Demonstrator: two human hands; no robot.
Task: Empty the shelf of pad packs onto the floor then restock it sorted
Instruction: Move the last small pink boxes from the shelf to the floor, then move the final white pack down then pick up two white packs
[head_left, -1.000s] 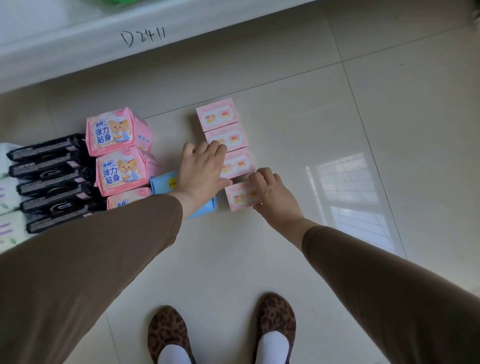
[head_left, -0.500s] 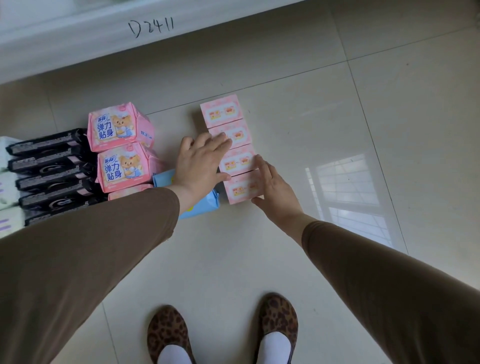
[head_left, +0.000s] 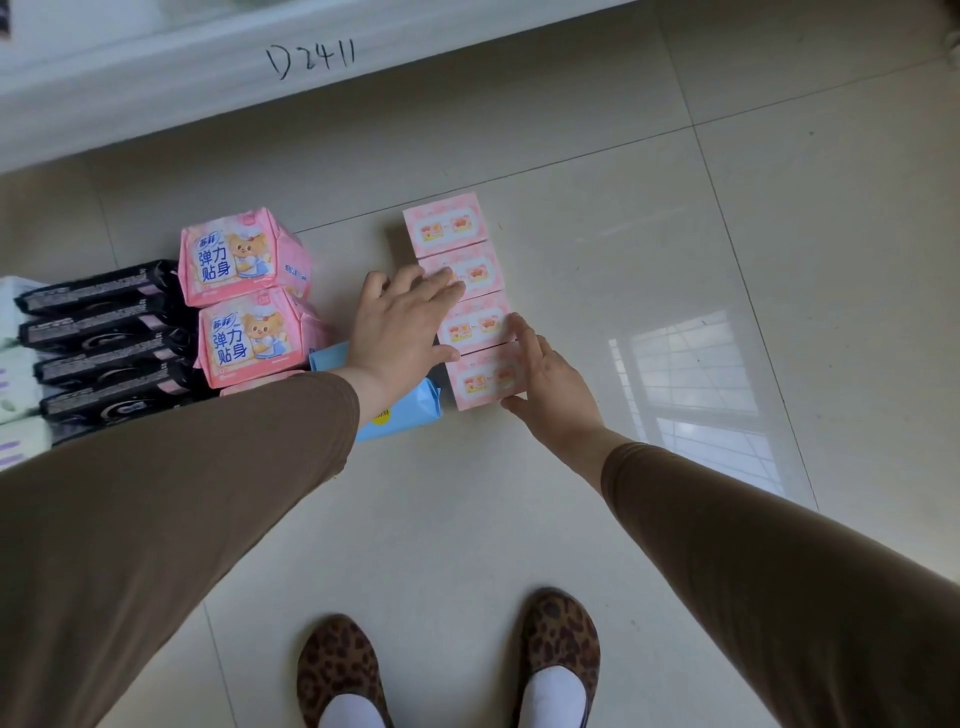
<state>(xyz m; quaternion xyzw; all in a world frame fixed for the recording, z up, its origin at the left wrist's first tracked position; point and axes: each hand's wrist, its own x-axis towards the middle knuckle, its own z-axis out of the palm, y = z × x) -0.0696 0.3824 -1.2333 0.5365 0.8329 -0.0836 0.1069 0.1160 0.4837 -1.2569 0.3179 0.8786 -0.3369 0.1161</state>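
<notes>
Sorting on the floor (head_left: 649, 218) is judged in hand: a row of small pink packs (head_left: 470, 301), right of the bear-print packs (head_left: 244, 306), is squared by left hand (head_left: 402, 325) & right hand (head_left: 545, 374), fingers straight, pressing; restocking is needed next.

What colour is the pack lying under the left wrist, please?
Light blue pack, best seen in the head view.

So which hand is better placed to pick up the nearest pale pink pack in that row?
Probably the right hand: its fingers already lie along the side of the nearest pale pink pack. The left hand rests flat farther up the row, over the blue pack.
</notes>
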